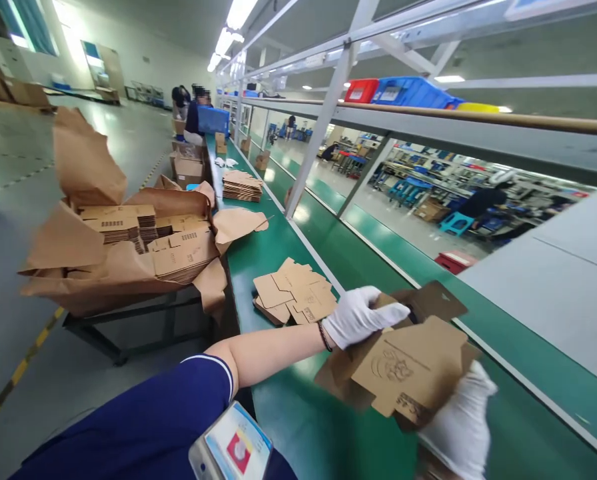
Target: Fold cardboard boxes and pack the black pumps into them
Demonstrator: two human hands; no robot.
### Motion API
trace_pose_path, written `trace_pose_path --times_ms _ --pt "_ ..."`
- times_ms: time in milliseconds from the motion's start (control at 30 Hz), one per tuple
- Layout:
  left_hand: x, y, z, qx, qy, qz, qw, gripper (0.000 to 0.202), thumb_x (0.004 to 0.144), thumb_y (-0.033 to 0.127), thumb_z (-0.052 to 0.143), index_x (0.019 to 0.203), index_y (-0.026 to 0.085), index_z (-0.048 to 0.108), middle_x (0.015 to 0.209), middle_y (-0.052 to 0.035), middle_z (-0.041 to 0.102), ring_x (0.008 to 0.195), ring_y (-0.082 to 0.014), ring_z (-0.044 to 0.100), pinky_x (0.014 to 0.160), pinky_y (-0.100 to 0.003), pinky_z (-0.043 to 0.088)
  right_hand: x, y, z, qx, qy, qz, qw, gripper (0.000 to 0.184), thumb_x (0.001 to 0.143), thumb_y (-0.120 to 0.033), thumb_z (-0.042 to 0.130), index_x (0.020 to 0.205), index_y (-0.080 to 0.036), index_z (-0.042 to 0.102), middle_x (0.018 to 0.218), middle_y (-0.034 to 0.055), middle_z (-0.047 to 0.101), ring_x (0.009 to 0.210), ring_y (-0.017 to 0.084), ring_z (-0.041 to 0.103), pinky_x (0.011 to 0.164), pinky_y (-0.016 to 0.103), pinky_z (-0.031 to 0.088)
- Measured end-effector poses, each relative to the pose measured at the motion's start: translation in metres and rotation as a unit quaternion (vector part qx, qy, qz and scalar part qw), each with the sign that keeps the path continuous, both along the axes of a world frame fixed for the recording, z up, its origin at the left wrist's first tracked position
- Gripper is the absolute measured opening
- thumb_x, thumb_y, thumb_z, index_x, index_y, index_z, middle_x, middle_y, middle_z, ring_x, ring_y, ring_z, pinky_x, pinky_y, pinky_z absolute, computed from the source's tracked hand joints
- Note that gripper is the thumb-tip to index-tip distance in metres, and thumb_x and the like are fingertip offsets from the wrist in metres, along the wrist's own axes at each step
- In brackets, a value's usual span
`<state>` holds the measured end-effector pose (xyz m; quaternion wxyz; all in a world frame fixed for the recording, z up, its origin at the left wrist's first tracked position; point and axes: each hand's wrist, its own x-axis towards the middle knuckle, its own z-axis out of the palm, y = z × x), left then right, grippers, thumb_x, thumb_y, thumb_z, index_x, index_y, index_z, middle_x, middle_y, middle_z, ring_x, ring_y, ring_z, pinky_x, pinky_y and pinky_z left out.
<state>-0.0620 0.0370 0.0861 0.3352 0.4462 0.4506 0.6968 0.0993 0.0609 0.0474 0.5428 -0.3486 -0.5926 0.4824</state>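
Both my hands wear white gloves and hold one flat cardboard box blank (408, 367) above the green table (298, 427). My left hand (358, 315) grips the blank's upper left edge, fingers laid over the top. From underneath at the lower right, my right hand (461, 423) closes on the blank, its fingers mostly hidden behind the card. A small pile of flat blanks (294, 293) lies on the table just left of my left hand.
A big torn brown paper wrap with stacks of blanks (143, 243) rests on a low stand to the left. Another stack (242, 185) sits further along the table. Metal frame posts (323, 120) rise on the right. Other people (193, 113) work at the far end.
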Motion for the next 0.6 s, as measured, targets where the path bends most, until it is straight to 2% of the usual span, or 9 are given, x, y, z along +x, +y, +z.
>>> trace_pose_path --times_ms 67,133,200,267,300,367,500,533,600 --pt "0.002 0.004 0.003 0.055 -0.039 -0.010 0.998 0.051 0.063 0.055 0.077 0.090 0.017 0.059 0.077 0.0010 0.056 0.071 -0.0123 0.052 0.076 -0.030 0.045 -0.004 -0.016 0.005 -0.022 0.001 -0.050 0.999 0.066 0.084 -0.070 0.042 0.123 -0.019 0.055 0.103 0.0101 0.067 0.098 0.030 0.064 0.078 0.044 0.053" --pt "0.006 0.008 0.002 0.092 -0.063 -0.062 0.992 0.063 0.060 0.058 0.079 0.105 0.018 0.058 0.094 -0.0043 0.061 0.085 -0.0169 0.058 0.086 -0.035 0.046 -0.004 -0.023 0.009 0.003 -0.028 -0.111 0.993 0.062 0.080 -0.069 0.050 0.110 -0.017 0.060 0.095 0.0094 0.067 0.094 0.029 0.064 0.077 0.043 0.053" --pt "0.012 0.008 -0.002 0.096 -0.036 -0.124 0.987 0.064 0.063 0.062 0.075 0.108 0.019 0.060 0.113 -0.0104 0.061 0.109 -0.0246 0.057 0.101 -0.042 0.040 -0.001 -0.023 0.010 0.069 -0.051 -0.172 0.981 0.057 0.080 -0.067 0.053 0.104 -0.016 0.061 0.101 0.0104 0.067 0.098 0.029 0.063 0.084 0.044 0.051" --pt "0.018 0.003 -0.009 0.083 0.020 -0.151 0.985 0.054 0.070 0.064 0.068 0.100 0.019 0.064 0.126 -0.0131 0.058 0.128 -0.0298 0.047 0.111 -0.045 0.031 0.003 -0.022 0.009 0.143 -0.064 -0.203 0.967 0.050 0.082 -0.063 0.052 0.098 -0.017 0.062 0.111 0.0117 0.065 0.105 0.028 0.061 0.093 0.046 0.047" --pt "0.020 -0.001 -0.012 0.077 0.047 -0.146 0.985 0.048 0.075 0.063 0.064 0.094 0.018 0.065 0.128 -0.0138 0.058 0.130 -0.0306 0.045 0.112 -0.045 0.029 0.005 -0.021 0.007 0.168 -0.073 -0.205 0.962 0.046 0.083 -0.061 0.052 0.093 -0.017 0.063 0.113 0.0117 0.065 0.107 0.028 0.060 0.095 0.046 0.045" --pt "0.022 -0.009 -0.016 0.076 0.093 -0.107 0.987 0.041 0.083 0.057 0.057 0.082 0.017 0.062 0.124 -0.0151 0.060 0.125 -0.0300 0.051 0.110 -0.045 0.033 0.007 -0.023 0.005 0.189 -0.084 -0.207 0.956 0.036 0.086 -0.053 0.052 0.086 -0.018 0.062 0.114 0.0116 0.065 0.107 0.027 0.061 0.098 0.047 0.044" --pt "0.023 -0.021 -0.015 0.131 0.204 -0.024 0.970 0.028 0.086 0.042 0.054 0.093 0.016 0.063 0.135 -0.0163 0.055 0.125 -0.0271 0.052 0.108 -0.043 0.038 0.010 -0.030 0.005 0.223 -0.070 -0.203 0.951 0.026 0.089 -0.038 0.047 0.094 -0.019 0.065 0.132 0.0122 0.058 0.118 0.026 0.057 0.102 0.048 0.042" --pt "0.023 -0.024 -0.014 0.143 0.231 -0.019 0.962 0.027 0.087 0.038 0.051 0.093 0.016 0.064 0.137 -0.0160 0.053 0.126 -0.0264 0.051 0.107 -0.042 0.039 0.011 -0.033 0.006 0.236 -0.076 -0.190 0.950 0.025 0.089 -0.036 0.047 0.091 -0.019 0.066 0.133 0.0116 0.058 0.119 0.026 0.057 0.102 0.048 0.042" --pt "0.021 -0.028 -0.010 0.150 0.276 -0.021 0.949 0.028 0.090 0.033 0.044 0.082 0.017 0.066 0.132 -0.0148 0.058 0.120 -0.0251 0.056 0.103 -0.041 0.043 0.015 -0.036 0.010 0.254 -0.088 -0.168 0.948 0.026 0.088 -0.032 0.048 0.077 -0.020 0.067 0.125 0.0100 0.063 0.114 0.026 0.060 0.101 0.046 0.044"
